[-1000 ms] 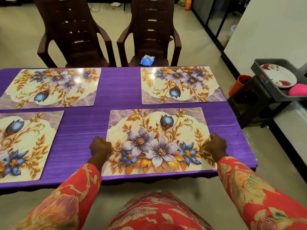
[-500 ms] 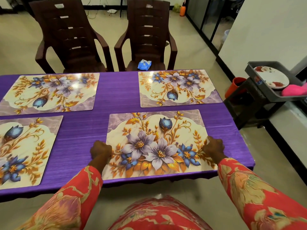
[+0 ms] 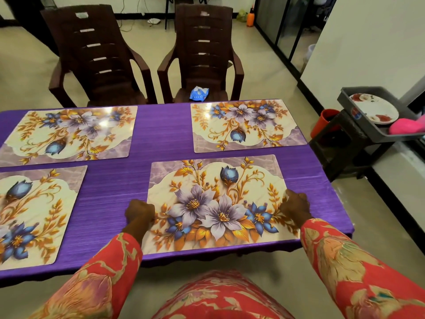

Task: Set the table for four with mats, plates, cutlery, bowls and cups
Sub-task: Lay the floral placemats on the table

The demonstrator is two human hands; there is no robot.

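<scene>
Mats lie four to the purple surface (image 3: 110, 192): the near right mat (image 3: 218, 203) sits by the near edge, with the near left mat (image 3: 34, 215), far left mat (image 3: 71, 134) and far right mat (image 3: 246, 125) all apart from one another. The left hand (image 3: 139, 211) grips the near right mat's left edge, fingers curled; the right hand (image 3: 296, 204) grips its right edge likewise. Two brown chairs (image 3: 202, 54) stand beyond the far side, a blue packet (image 3: 199, 93) on the right one's seat. Off to the right, a dark tray (image 3: 368, 132) holds a plate (image 3: 377, 109) and something pink (image 3: 406, 126), with a red bucket (image 3: 325, 123) on the floor near it.
</scene>
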